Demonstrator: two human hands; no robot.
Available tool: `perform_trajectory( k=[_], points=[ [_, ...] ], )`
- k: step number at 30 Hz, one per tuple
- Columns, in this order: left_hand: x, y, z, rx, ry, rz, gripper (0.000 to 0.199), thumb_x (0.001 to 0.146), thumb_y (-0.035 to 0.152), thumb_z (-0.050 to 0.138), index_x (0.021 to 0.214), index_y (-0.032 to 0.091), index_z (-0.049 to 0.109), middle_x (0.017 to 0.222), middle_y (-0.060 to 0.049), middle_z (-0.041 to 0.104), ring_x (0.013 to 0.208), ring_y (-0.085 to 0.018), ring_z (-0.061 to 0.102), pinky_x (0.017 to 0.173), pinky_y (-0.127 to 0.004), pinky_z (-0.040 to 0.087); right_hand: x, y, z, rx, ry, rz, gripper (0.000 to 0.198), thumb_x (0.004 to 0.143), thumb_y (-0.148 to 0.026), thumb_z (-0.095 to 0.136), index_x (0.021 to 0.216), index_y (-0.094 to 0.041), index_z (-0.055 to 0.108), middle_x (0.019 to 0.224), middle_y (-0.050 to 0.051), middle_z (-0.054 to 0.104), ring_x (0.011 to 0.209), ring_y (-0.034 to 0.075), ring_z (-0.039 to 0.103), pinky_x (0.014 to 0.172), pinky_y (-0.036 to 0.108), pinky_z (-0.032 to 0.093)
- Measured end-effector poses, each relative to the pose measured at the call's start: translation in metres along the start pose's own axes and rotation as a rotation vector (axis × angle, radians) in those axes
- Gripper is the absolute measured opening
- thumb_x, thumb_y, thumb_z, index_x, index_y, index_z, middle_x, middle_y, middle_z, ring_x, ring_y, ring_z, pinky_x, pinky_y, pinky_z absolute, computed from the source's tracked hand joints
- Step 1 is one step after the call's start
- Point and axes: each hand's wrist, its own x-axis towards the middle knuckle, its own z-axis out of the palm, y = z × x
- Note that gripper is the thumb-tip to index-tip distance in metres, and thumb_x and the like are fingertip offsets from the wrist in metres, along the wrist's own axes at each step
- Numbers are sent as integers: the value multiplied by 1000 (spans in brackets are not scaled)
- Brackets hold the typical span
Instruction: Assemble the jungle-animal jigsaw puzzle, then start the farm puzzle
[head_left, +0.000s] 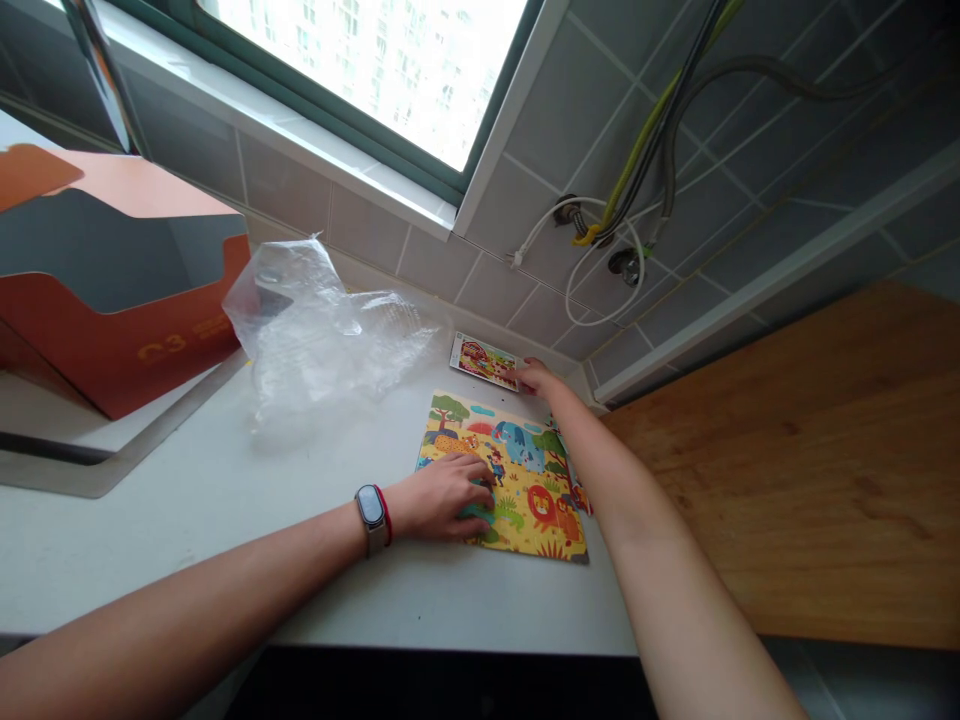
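Observation:
A colourful animal-scene picture board (517,475), with lions, elephants and a leopard on it, lies on the white counter. My left hand (446,495) rests palm down on its left part, fingers stretched out and slightly spread. Beyond the board, close to the wall, is a small illustrated card (480,360) with a white left edge. My right hand (532,378) reaches over the board's right side and has its fingers closed on the card's right end. Part of the board's right edge is hidden by my right forearm, where other printed pieces peek out.
Crumpled clear plastic wrap (322,340) lies left of the board. Farther left an open orange box (172,340) stands by a sink edge (97,480) and a chrome faucet (101,75). Cables (637,170) hang from the tiled wall; a wooden panel (810,460) rises at right.

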Motion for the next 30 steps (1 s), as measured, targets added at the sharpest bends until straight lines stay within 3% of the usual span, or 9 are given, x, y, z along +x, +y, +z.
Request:
perform_trajectory(
  k=[4,9,15,21,30],
  points=[
    [1,-1,0,6,4,-8,17,95,36,76,106,22,76,120,-9,71,111,-27,68,101,-40,52,4,-9,20,3,-29,16,53,41,-5,99,85,-18,72,57,-3,67,49,13,54,44,23,42],
    [1,-2,0,18,8,0,16,97,36,73,105,22,75,118,-9,72,109,-27,69,99,-41,52,3,-16,22,66,-65,-18,35,55,-1,93,69,-18,64,49,-6,60,42,9,49,41,20,42],
    [1,-1,-1,11,-2,-12,16,97,34,73,106,21,74,117,-9,73,109,-27,69,100,-42,52,2,-18,8,233,-8,-135,25,76,-4,82,75,-20,62,70,-3,71,63,13,68,62,26,61],
    [3,-1,-2,-7,1,-21,14,98,33,71,105,21,74,117,-8,73,108,-26,68,99,-41,52,14,-15,3,311,35,-148,25,85,-5,74,74,-20,58,66,-5,66,59,11,66,57,23,59],
    [4,-1,-1,-25,14,-15,13,101,32,66,101,21,74,112,-8,74,105,-26,68,97,-40,51,25,-11,-3,312,-31,-153,20,85,-6,77,83,-20,62,71,-3,69,59,12,68,55,22,60]
  ],
)
